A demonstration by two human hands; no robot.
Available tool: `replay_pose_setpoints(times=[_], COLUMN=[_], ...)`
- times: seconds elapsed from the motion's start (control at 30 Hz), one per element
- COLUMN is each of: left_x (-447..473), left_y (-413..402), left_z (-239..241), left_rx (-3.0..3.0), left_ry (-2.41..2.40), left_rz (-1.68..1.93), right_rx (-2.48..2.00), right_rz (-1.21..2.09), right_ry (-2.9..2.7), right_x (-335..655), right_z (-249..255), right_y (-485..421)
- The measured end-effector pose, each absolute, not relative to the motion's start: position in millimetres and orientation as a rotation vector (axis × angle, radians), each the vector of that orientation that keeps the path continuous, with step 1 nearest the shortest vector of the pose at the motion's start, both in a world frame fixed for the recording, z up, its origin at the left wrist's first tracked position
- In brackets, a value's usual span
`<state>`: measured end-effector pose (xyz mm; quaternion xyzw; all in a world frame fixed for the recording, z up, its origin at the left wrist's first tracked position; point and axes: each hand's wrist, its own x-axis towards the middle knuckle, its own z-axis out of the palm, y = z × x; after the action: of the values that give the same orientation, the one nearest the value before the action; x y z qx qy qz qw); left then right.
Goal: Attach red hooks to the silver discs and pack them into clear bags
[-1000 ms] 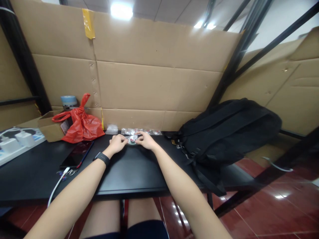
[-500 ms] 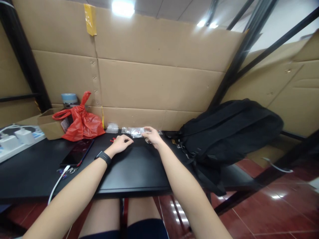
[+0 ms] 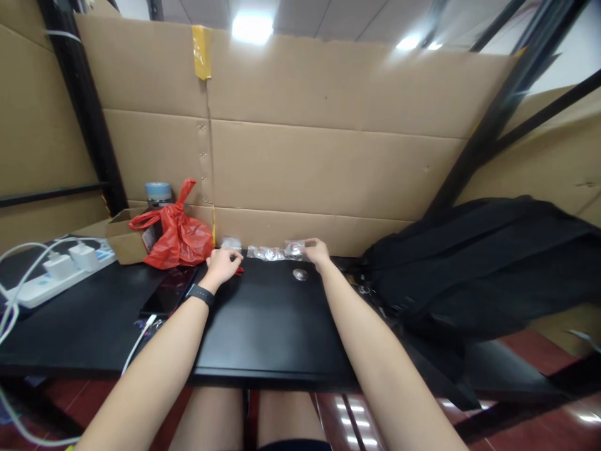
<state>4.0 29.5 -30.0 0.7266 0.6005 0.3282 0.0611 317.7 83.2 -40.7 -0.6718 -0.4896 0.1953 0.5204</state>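
My left hand (image 3: 223, 263) rests on the black desk (image 3: 263, 326), fingers curled over a small red piece (image 3: 239, 270) beside its fingertips. My right hand (image 3: 317, 252) reaches to the back of the desk and touches a row of small clear plastic packets (image 3: 272, 253) along the cardboard wall, fingers pinched on the rightmost packet. A small round silvery part (image 3: 299, 274) lies on the desk just in front of my right hand. A black band sits on my left wrist (image 3: 201, 294).
A red plastic bag (image 3: 181, 235) and an open cardboard box (image 3: 124, 241) stand at back left, with a phone (image 3: 169, 291) and its white cable in front. A white power strip (image 3: 51, 275) lies far left. A black backpack (image 3: 474, 263) fills the desk's right side.
My hands have parted: the left drew left toward the red piece, the right reached back to the packets. The round silvery part now lies alone on the desk. The camera turned left.
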Motion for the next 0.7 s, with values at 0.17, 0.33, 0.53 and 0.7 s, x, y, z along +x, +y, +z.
replay_pose_setpoints(times=[0.17, 0.33, 0.53, 0.7], left_x=[-8.7, -19.0, -24.6, -17.1], left_y=[34.2, 35.4, 36.1, 36.7], left_z=[-31.7, -31.0, -31.3, -38.0], left_rx=[2.279, 2.404, 2.497, 2.546], left_ry=[1.928, 1.838, 1.634, 1.627], left_rz=[0.88, 0.781, 0.64, 0.648], right_rx=[-1.877, -1.942, -1.728, -1.67], right_rz=[0.2, 0.124, 0.503, 0.405], right_ry=[-1.347, -1.512, -1.935, -1.908], right_x=[306.1, 318.3, 325.0, 315.6], right_z=[-60.0, -57.9, -52.0, -59.0], right_y=[94.6, 84.7, 48.1, 28.7])
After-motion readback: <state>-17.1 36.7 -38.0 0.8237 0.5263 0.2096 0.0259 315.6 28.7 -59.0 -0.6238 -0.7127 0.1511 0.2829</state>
